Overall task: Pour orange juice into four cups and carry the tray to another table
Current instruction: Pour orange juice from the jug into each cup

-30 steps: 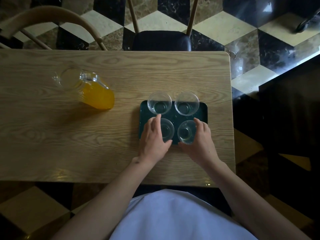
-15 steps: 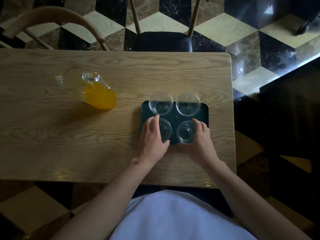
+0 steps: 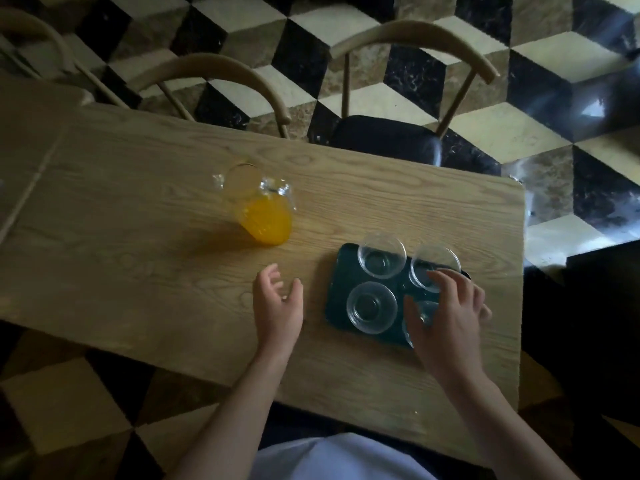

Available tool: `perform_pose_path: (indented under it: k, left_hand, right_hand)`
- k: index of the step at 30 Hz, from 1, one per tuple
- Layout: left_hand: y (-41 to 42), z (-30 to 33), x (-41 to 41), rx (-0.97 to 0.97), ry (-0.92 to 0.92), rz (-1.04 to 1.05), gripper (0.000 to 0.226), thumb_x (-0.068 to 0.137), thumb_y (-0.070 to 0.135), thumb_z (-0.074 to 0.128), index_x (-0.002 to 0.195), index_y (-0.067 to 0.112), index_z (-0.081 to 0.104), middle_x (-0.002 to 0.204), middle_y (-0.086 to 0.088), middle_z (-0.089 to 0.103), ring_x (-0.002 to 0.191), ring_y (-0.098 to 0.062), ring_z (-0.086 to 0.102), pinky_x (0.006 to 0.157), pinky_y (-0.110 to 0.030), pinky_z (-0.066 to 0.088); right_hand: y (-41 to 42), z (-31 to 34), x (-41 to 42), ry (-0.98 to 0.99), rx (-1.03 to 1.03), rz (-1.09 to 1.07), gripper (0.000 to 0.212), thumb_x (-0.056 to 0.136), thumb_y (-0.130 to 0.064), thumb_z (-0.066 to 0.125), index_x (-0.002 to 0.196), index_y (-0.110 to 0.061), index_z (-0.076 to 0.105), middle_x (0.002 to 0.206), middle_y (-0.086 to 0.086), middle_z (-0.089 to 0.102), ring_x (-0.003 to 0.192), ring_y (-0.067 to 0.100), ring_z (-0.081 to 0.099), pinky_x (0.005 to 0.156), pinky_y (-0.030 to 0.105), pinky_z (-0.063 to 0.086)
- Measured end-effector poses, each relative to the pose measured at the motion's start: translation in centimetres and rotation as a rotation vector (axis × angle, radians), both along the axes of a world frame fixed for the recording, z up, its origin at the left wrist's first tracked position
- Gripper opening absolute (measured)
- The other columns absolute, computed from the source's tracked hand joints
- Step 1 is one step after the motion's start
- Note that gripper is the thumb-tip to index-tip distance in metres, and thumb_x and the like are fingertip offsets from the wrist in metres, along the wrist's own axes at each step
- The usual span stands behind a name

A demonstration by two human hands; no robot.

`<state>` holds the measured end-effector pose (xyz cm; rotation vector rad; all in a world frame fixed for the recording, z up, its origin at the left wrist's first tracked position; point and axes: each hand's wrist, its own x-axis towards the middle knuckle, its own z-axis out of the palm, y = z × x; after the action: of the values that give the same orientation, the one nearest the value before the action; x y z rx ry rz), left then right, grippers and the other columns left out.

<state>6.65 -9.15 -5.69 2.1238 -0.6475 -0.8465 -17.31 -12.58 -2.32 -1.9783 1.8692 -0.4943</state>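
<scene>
A glass pitcher [image 3: 264, 216] of orange juice stands on the wooden table [image 3: 138, 258], left of and beyond a dark green tray [image 3: 341, 271]. Several empty clear cups sit on the tray: far left [image 3: 381, 259], far right [image 3: 433, 266], near left [image 3: 371, 306], and near right [image 3: 425, 311], which is partly hidden. My left hand [image 3: 277, 306] hovers open over the bare table between the pitcher and the tray. My right hand [image 3: 450, 317] lies over the near right cup, thumb at its left side, fingertips reaching the far right cup's rim.
Two wooden chairs stand at the table's far side, one with a dark seat [image 3: 384, 136], the other showing its curved back [image 3: 214, 69]. The table's right edge [image 3: 521, 271] is close to the tray. Dark furniture [image 3: 595, 306] stands on the right above a checkered floor.
My left hand has let go of the near left cup and moved left off the tray. The view has swung, so the table now sits tilted. My right hand stays at the right cups.
</scene>
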Motion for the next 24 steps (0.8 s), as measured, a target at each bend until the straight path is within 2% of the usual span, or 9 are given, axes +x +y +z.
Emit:
perform_pose_path:
  k: [2,4,6,8,12,16,18,21,24]
  left_hand:
    - [-0.3,0.0,3.0,-0.019,0.124,0.153,0.04,0.093,0.03,0.061,0.132,0.031,0.05,0.127,0.006,0.059,0.103,-0.008,0.06,0.074,-0.024,0.05]
    - [-1.3,0.1,5.6,-0.097,0.303,0.328,0.036,0.094,0.025,0.059,0.13,0.027,0.055,0.124,-0.001,0.065,0.104,-0.015,0.065,0.086,-0.036,0.056]
    - [-3.0,0.3,8.0,-0.191,0.406,0.454,0.031,0.098,0.022,0.054,0.129,0.02,0.058,0.123,-0.007,0.066,0.109,-0.018,0.066,0.094,-0.039,0.055]
    - [-4.8,0.5,9.7,-0.242,0.46,0.491,0.028,0.102,0.024,0.046,0.127,0.021,0.058,0.126,-0.006,0.064,0.115,-0.02,0.063,0.098,-0.038,0.052]
    - [-7.5,0.4,11.8,-0.287,0.519,0.398,0.039,0.105,0.041,0.029,0.125,0.031,0.06,0.135,-0.002,0.06,0.125,-0.018,0.055,0.103,-0.036,0.042]
    - [-8.7,-0.4,12.9,-0.31,0.518,0.225,0.054,0.102,0.059,0.011,0.115,0.043,0.061,0.135,0.005,0.055,0.125,-0.012,0.05,0.105,-0.036,0.034]
    - [-8.8,-0.9,13.2,-0.306,0.515,0.165,0.057,0.093,0.069,0.011,0.112,0.047,0.06,0.13,0.01,0.055,0.118,-0.004,0.052,0.099,-0.03,0.035]
    - [-9.0,-1.7,13.7,-0.293,0.522,0.123,0.062,0.08,0.081,0.016,0.108,0.049,0.061,0.117,0.024,0.059,0.102,0.016,0.054,0.087,-0.019,0.037]
    - [-8.9,-1.8,13.8,-0.278,0.52,0.093,0.063,0.075,0.087,0.019,0.107,0.053,0.062,0.121,0.022,0.06,0.102,0.019,0.053,0.084,-0.017,0.037]
  right_hand:
    - [-1.9,0.8,2.8,-0.138,0.037,0.065,0.046,0.086,-0.037,0.065,0.127,-0.019,0.054,0.131,-0.002,0.049,0.122,0.018,0.043,0.101,0.034,0.036]
    - [-4.0,1.5,6.1,-0.294,0.12,0.148,0.041,0.089,-0.03,0.066,0.127,-0.022,0.052,0.127,-0.01,0.047,0.117,0.015,0.052,0.097,0.037,0.05]
    - [-6.3,1.9,9.8,-0.32,0.17,0.224,0.04,0.091,-0.03,0.065,0.129,-0.026,0.051,0.121,-0.016,0.048,0.111,0.009,0.057,0.094,0.034,0.053]
    - [-8.8,1.8,13.0,-0.336,0.154,0.282,0.041,0.091,-0.028,0.066,0.13,-0.022,0.053,0.121,-0.011,0.055,0.108,0.009,0.059,0.09,0.03,0.054]
    - [-12.9,1.3,17.6,-0.309,0.182,0.269,0.042,0.089,-0.027,0.068,0.128,-0.018,0.057,0.121,-0.004,0.063,0.104,0.009,0.059,0.087,0.028,0.051]
    - [-14.9,1.1,18.9,-0.239,0.215,0.338,0.025,0.087,-0.018,0.067,0.112,-0.019,0.068,0.106,-0.008,0.068,0.101,0.012,0.065,0.078,0.015,0.044]
    - [-15.2,1.2,18.7,-0.248,0.273,0.4,0.024,0.084,-0.015,0.07,0.106,-0.024,0.067,0.101,-0.016,0.064,0.097,0.01,0.065,0.071,0.01,0.041]
    - [-15.4,1.4,18.9,-0.249,0.314,0.432,0.026,0.079,-0.018,0.076,0.097,-0.033,0.064,0.094,-0.022,0.063,0.093,0.001,0.062,0.071,0.011,0.041]
    - [-15.4,1.6,19.8,-0.275,0.291,0.4,0.022,0.078,-0.029,0.078,0.085,-0.043,0.063,0.088,-0.023,0.067,0.08,-0.016,0.059,0.064,0.002,0.036]
